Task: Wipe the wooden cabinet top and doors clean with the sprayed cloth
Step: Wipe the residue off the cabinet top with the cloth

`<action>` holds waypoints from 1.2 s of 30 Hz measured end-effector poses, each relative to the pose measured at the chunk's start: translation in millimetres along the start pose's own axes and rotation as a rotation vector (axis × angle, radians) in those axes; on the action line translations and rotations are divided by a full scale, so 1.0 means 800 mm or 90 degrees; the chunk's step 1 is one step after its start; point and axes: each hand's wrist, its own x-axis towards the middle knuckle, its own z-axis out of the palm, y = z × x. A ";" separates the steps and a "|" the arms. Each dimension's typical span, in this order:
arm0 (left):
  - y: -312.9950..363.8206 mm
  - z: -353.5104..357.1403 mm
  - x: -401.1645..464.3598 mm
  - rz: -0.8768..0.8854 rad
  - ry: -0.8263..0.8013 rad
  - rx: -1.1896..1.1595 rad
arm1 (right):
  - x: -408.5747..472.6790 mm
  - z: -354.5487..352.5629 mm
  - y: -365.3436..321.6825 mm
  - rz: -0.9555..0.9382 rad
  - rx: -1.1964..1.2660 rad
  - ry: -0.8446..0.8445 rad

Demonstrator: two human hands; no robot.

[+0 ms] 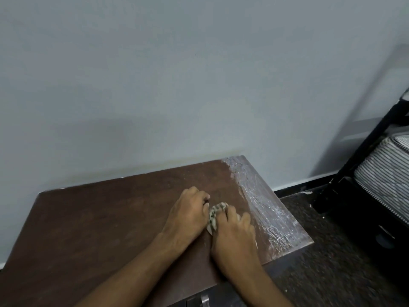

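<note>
- The cloth (215, 214), a small checked wad, lies bunched on the wooden cabinet top (99, 222) between both hands.
- The right hand (234, 238) curls closed over the cloth.
- The left hand (188, 214) presses beside it, fingers bent, touching its edge.
- A whitish film (261, 202) covers the top's right strip.

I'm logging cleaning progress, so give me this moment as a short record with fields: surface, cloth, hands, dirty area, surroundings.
surface: wooden cabinet top, against the wall
cloth: patterned cloth, bunched between both hands on the top
left hand: left hand resting beside the cloth, touching it
right hand: right hand closed over the cloth
dirty area: whitish streaked strip along the right edge
surroundings: striped mattress at right
</note>
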 end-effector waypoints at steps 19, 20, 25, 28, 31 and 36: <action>0.053 -0.001 -0.058 0.049 -0.041 0.011 | -0.009 -0.028 0.042 0.151 0.061 -0.047; 0.057 0.000 -0.057 0.049 -0.043 0.006 | -0.016 -0.032 0.034 0.150 0.071 -0.052; 0.080 0.006 -0.055 0.049 -0.072 -0.032 | -0.056 -0.032 0.030 0.083 0.073 -0.021; 0.086 0.012 -0.053 0.063 -0.068 -0.023 | -0.022 -0.026 0.054 0.148 0.078 -0.015; 0.091 0.018 -0.050 0.060 -0.071 -0.025 | -0.023 -0.027 0.051 0.150 0.062 -0.009; 0.099 0.022 -0.047 0.059 -0.085 -0.028 | -0.038 -0.033 0.055 0.116 0.082 -0.006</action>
